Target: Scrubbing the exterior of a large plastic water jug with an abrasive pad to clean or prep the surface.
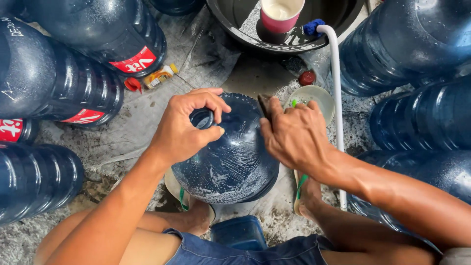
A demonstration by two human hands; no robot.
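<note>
Two bare knees and the hem of denim shorts (235,250) fill the bottom edge of the frame, with a blue plastic tub (240,230) between the legs and feet in green-strapped sandals (300,189) on the wet concrete floor (142,122). Just above them, at the centre of the frame, a large blue water jug (230,157) stands tilted on the floor, its shoulder streaked with soapy foam and its open neck turned toward the upper left. The left hand (184,127) is clenched around that neck, thumb and forefinger ringing the opening. The right hand (294,135) presses on the jug's right shoulder, fingers curled over a dark scrubbing pad (264,104) that it grips against the wet surface.

Right behind the right hand, a pale shallow bowl (316,98) sits on the floor, and a white hose (337,98) runs down the right side of the frame past it. A small red cap (307,77) lies just above the bowl. Left of centre, a red cap and a small yellow bottle (159,76) lie near each other. At the top centre, a black basin (294,44) holds a pink cup (279,14); the hose's blue-wrapped end rests on its rim. More blue jugs (59,88) lie crowded along the left and right edges.
</note>
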